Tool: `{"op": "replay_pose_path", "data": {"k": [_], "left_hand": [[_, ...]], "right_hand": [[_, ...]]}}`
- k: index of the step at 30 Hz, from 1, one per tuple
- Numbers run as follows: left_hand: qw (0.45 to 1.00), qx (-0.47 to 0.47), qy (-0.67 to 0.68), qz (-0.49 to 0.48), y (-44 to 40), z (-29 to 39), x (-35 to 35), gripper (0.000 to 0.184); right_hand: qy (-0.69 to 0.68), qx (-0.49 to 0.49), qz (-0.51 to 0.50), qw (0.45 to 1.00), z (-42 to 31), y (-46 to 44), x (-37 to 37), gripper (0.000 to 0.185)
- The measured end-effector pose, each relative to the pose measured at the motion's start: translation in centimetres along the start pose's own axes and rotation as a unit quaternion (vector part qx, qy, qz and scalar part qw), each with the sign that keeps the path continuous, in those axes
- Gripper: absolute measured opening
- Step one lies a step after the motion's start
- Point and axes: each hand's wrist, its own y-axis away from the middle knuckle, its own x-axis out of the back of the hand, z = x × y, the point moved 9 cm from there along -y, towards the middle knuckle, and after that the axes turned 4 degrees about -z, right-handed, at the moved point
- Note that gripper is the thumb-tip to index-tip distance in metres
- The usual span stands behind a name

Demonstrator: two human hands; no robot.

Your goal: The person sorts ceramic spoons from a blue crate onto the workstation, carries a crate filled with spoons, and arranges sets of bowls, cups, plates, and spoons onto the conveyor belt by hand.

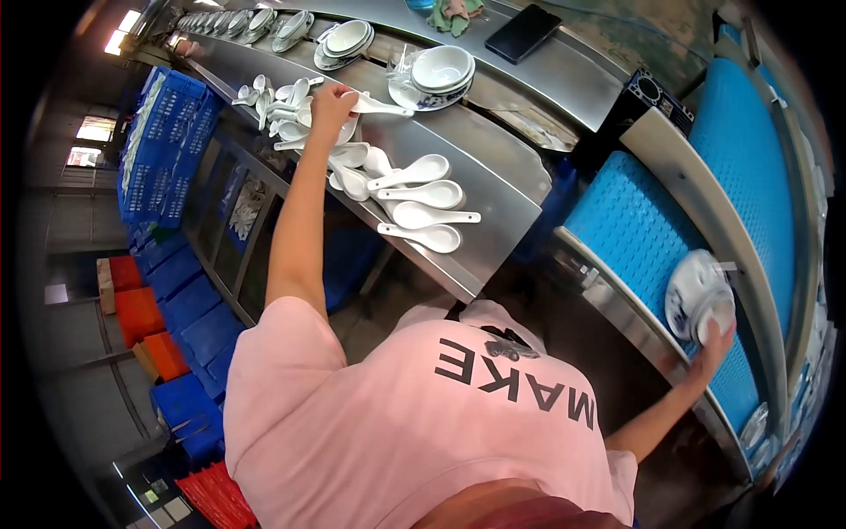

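My left hand (333,109) is closed on a white soup spoon (381,107), pinched above the metal counter (493,189). Under and around it lie many loose white spoons (426,194), some heaped, others side by side near the counter's end. At the right, my right hand (712,349) grips a stacked dish set (696,286), a plate with a small white bowl, on the blue conveyor belt (634,234). Its fingers are partly hidden by the bowl.
Stacked bowls and plates (441,70) stand in a row along the channel behind the counter. A black phone (523,33) and a cloth (456,15) lie beyond. Blue crates (163,145) stack at left. A curved guard rail (705,194) borders the belt; more dishes (755,427) sit lower down.
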Motion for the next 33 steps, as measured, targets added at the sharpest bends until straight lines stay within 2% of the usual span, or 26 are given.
{"op": "replay_pose_path", "data": {"k": [1, 5, 8, 10, 12, 14, 15, 16, 18, 19, 20, 21, 22, 23, 24, 25, 26, 27, 28, 29, 30, 31, 32, 33], "left_hand": [[0.999, -0.006, -0.018, 0.034, -0.3, -0.7, 0.1, 0.019], [0.998, 0.003, -0.053, 0.038, -0.4, -0.6, -1.0, 0.022], [0.994, -0.081, -0.075, -0.019, 0.1, 2.2, -2.5, 0.024], [0.974, -0.125, -0.188, -0.033, 0.9, 3.4, -2.6, 0.027], [0.941, -0.166, -0.292, -0.050, 3.3, 5.2, -2.5, 0.028], [0.837, -0.270, -0.472, 0.060, 4.9, 5.5, -1.3, 0.030], [0.828, -0.235, -0.507, 0.042, 4.2, 3.9, -1.1, 0.030], [0.817, -0.201, -0.540, 0.020, 3.5, 2.2, -0.9, 0.030], [0.882, -0.161, -0.438, -0.065, 2.3, -0.7, -0.8, 0.030], [0.906, -0.184, -0.379, -0.046, 2.8, -0.4, -0.5, 0.030], [0.935, -0.145, -0.313, -0.080, 1.0, -3.4, -0.6, 0.030], [0.944, -0.166, -0.280, -0.045, 1.7, -2.0, -0.6, 0.030], [0.961, -0.095, -0.230, -0.119, 0.1, -4.1, -1.5, 0.027], [0.919, -0.195, -0.338, -0.049, -2.4, -5.0, -0.1, 0.023], [0.915, -0.244, -0.320, -0.007, -3.8, -5.3, 1.2, 0.024], [0.929, -0.197, -0.313, -0.005, -4.1, -4.4, 2.1, 0.028], [0.918, -0.196, -0.341, 0.055, -3.2, -2.6, 3.1, 0.031], [0.915, -0.207, -0.339, 0.075, 0.8, 2.2, 2.5, 0.035], [0.936, -0.191, -0.290, 0.061, 0.7, 1.5, 3.2, 0.037], [0.926, -0.175, -0.324, 0.081, 3.0, 3.3, 2.8, 0.039], [0.949, -0.127, -0.267, 0.105, 2.5, 0.7, 3.5, 0.041], [0.968, -0.081, -0.221, 0.085, 5.1, 1.3, 1.7, 0.043], [0.973, -0.099, -0.170, 0.119, 5.3, -0.8, 1.4, 0.040], [0.989, 0.005, -0.106, 0.100, 7.3, -0.7, -1.0, 0.036]], "right_hand": [[0.006, 0.005, -0.033, 0.999, -2.1, 0.2, -5.4, 0.049], [0.079, 0.017, -0.079, 0.994, -4.8, -1.5, -22.0, 0.048], [0.029, 0.055, -0.174, 0.983, -7.1, -2.8, -33.9, 0.049], [0.025, 0.059, -0.209, 0.976, -7.7, -3.5, -40.0, 0.047], [0.056, 0.103, -0.216, 0.969, -6.7, -5.1, -44.7, 0.045], [0.116, 0.130, -0.213, 0.961, -7.2, -5.2, -48.2, 0.043], [0.121, 0.093, -0.206, 0.967, -6.9, -5.0, -49.3, 0.044], [0.165, 0.114, -0.221, 0.954, -5.9, -5.8, -50.8, 0.045], [0.177, 0.072, -0.221, 0.956, -5.2, -5.3, -51.6, 0.047], [0.189, 0.064, -0.252, 0.947, -3.4, -6.1, -52.9, 0.048], [0.211, 0.145, -0.264, 0.930, -3.6, -6.6, -52.5, 0.049], [0.230, 0.226, -0.269, 0.908, -3.8, -7.0, -52.0, 0.050], [0.171, 0.145, -0.265, 0.938, -6.6, -5.5, -47.4, 0.049], [0.153, 0.170, -0.240, 0.943, -10.1, -3.8, -41.0, 0.046], [0.133, 0.199, -0.224, 0.945, -12.4, -2.9, -35.7, 0.043], [0.124, 0.208, -0.161, 0.957, -12.5, -3.3, -28.3, 0.037], [0.110, 0.220, -0.111, 0.963, -12.6, -3.4, -19.8, 0.032], [0.123, 0.233, 0.025, 0.964, -12.2, -3.0, -10.4, 0.027], [0.158, 0.242, 0.137, 0.947, -11.1, -2.4, -1.2, 0.023], [0.223, 0.235, 0.229, 0.918, -9.6, -2.2, 8.4, 0.020], [0.263, 0.232, 0.328, 0.877, -8.5, -1.3, 18.1, 0.021], [0.287, 0.191, 0.423, 0.838, -7.4, 0.0, 27.1, 0.025], [0.426, 0.089, 0.447, 0.781, -6.3, 0.5, 35.7, 0.032], [0.476, -0.001, 0.511, 0.716, -6.6, 1.7, 42.2, 0.037]]}}
